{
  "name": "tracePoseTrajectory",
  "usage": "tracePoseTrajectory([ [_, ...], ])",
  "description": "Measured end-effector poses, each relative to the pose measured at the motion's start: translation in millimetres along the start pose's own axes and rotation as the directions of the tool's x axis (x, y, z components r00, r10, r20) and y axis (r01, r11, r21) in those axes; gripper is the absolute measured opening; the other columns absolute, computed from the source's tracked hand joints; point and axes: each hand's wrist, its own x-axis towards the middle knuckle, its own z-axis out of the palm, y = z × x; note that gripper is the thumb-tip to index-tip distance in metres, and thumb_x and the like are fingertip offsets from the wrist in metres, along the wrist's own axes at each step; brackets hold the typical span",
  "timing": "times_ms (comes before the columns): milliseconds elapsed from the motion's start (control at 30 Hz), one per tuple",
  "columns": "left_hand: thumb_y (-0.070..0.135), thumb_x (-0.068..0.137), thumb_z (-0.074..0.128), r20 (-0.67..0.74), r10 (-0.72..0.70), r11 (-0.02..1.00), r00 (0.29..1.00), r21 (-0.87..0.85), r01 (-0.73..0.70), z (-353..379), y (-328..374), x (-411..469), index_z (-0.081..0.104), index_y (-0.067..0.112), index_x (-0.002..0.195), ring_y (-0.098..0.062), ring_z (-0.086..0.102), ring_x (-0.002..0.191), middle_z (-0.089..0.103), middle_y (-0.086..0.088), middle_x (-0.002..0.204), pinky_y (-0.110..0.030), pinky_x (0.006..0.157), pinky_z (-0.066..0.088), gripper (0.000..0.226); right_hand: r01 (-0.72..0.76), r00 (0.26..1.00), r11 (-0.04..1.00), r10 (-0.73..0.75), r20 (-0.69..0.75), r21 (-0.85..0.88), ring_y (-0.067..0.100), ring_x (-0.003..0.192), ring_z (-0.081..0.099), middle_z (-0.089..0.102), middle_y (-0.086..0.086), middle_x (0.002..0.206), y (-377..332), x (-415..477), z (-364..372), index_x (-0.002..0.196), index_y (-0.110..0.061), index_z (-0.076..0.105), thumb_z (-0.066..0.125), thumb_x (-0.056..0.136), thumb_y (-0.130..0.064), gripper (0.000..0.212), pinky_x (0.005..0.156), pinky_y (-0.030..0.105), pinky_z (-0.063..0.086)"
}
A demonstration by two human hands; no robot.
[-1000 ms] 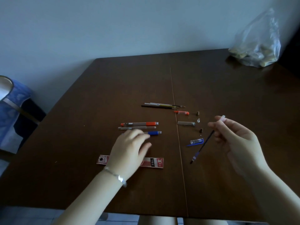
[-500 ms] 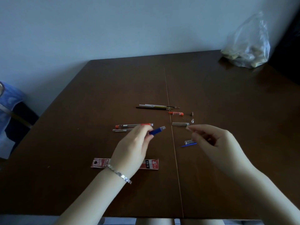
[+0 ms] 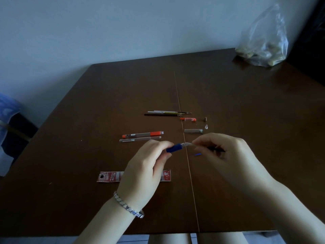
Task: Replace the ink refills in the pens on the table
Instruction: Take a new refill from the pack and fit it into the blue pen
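My left hand [image 3: 146, 166] grips a pen barrel with a blue grip [image 3: 175, 148], lifted above the table and pointing right. My right hand [image 3: 226, 155] pinches a thin ink refill [image 3: 189, 144] whose clear end meets the barrel's open end; its dark tail [image 3: 217, 149] sticks out past my fingers. On the table lie an orange-grip pen [image 3: 143, 134] and a clear pen barrel [image 3: 139, 139] side by side. Farther back sit loose refills [image 3: 168, 113], an orange cap [image 3: 188, 119] and a clear tube [image 3: 193, 131].
A red refill packet [image 3: 108, 176] lies partly under my left hand. Small pen tips [image 3: 205, 119] rest near the cap; a blue piece [image 3: 198, 154] shows below my fingers. A plastic bag [image 3: 263, 44] stands at the brown table's [image 3: 88, 191] far right corner.
My left hand picked up the blue-grip barrel from the table and raised it. My right hand swung the refill over, bringing its end to the barrel's opening.
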Motion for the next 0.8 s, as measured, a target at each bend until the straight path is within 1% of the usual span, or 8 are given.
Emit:
tracePoseTrajectory([
  [167,0.026,0.085,0.042,0.016,0.071,0.993,0.997,0.097,-0.072,-3.9,2.5,0.4,0.055,0.018,0.106,-0.013,0.063,0.085,0.067,-0.005,0.093,-0.024,0.076,0.056,0.026,0.097,0.994,0.988,-0.09,0.058,-0.122,-0.01,0.076,0.054,0.062,-0.015,0.082,4.8,1.3,-4.9,0.091,-0.02,0.072,0.065,0.079,-0.011,0.016,0.068,0.002,0.041],
  [267,0.023,0.086,0.042,0.044,0.146,0.969,0.988,0.195,-0.151,-5.2,7.5,2.2,0.055,0.017,0.104,-0.017,0.064,0.077,0.067,-0.005,0.087,-0.031,0.066,0.058,0.023,0.174,0.982,0.966,-0.155,0.112,-0.191,0.003,0.075,0.061,0.067,-0.006,0.085,1.9,1.1,-1.3,0.093,-0.02,0.071,0.055,0.081,-0.025,0.021,0.065,0.018,0.053],
  [367,0.023,0.085,0.043,0.028,0.125,0.972,0.992,0.199,-0.128,-2.4,8.7,1.4,0.058,0.014,0.103,-0.016,0.065,0.077,0.068,-0.005,0.087,-0.026,0.068,0.057,0.025,0.224,0.966,0.93,-0.25,-0.058,-0.29,0.01,0.095,0.057,0.069,-0.005,0.095,2.7,-1.9,3.8,0.1,-0.017,0.068,0.052,0.078,-0.034,0.032,0.085,0.039,0.049],
  [433,0.023,0.084,0.046,0.005,0.066,0.985,0.998,0.159,-0.066,-1.4,5.5,-0.9,0.06,0.012,0.102,-0.016,0.066,0.078,0.068,-0.006,0.088,-0.023,0.069,0.056,0.025,0.143,0.938,0.926,-0.24,-0.252,-0.35,0.015,0.108,0.05,0.061,-0.007,0.104,9.2,-2.2,-0.3,0.103,-0.016,0.066,0.059,0.077,-0.033,0.032,0.097,0.038,0.037],
  [500,0.02,0.084,0.055,-0.01,0.028,0.989,1.0,0.147,-0.026,-0.3,2.4,-3.2,0.06,0.012,0.102,-0.015,0.066,0.078,0.068,-0.006,0.089,-0.021,0.069,0.054,0.02,-0.064,0.914,0.984,-0.009,-0.406,-0.166,0.017,0.103,0.053,0.059,-0.009,0.103,13.9,-1.7,-9.9,0.103,-0.017,0.065,0.062,0.081,-0.026,0.025,0.09,0.02,0.039],
  [567,0.019,0.084,0.057,-0.003,0.018,0.988,1.0,0.153,-0.017,1.0,1.3,-4.5,0.062,0.011,0.1,-0.015,0.066,0.075,0.068,-0.006,0.088,-0.02,0.065,0.054,0.019,-0.229,0.898,0.961,0.271,-0.347,0.158,0.007,0.082,0.062,0.065,-0.011,0.086,18.9,-1.6,-16.1,0.096,-0.021,0.066,0.061,0.083,-0.017,0.015,0.068,0.007,0.045],
  [700,0.027,0.085,0.042,0.026,0.009,0.991,1.0,0.131,-0.012,4.8,8.1,-4.6,0.058,0.016,0.102,-0.009,0.063,0.074,0.067,-0.001,0.087,-0.017,0.059,0.054,0.026,-0.278,0.879,0.812,0.43,-0.205,0.513,0.0,0.05,0.061,0.072,-0.001,0.059,17.4,-3.6,-6.1,0.08,-0.014,0.069,0.069,0.073,-0.007,0.01,0.05,0.008,0.048],
  [800,0.027,0.087,0.041,0.046,0.031,0.994,0.998,0.101,-0.035,9.9,19.7,-2.3,0.055,0.018,0.105,-0.004,0.06,0.072,0.066,0.003,0.087,-0.016,0.059,0.053,0.025,-0.254,0.896,0.749,0.42,-0.142,0.612,0.002,0.059,0.068,0.075,-0.01,0.07,3.3,-7.2,15.9,0.078,-0.019,0.068,0.069,0.065,-0.022,0.014,0.055,0.01,0.05],
])
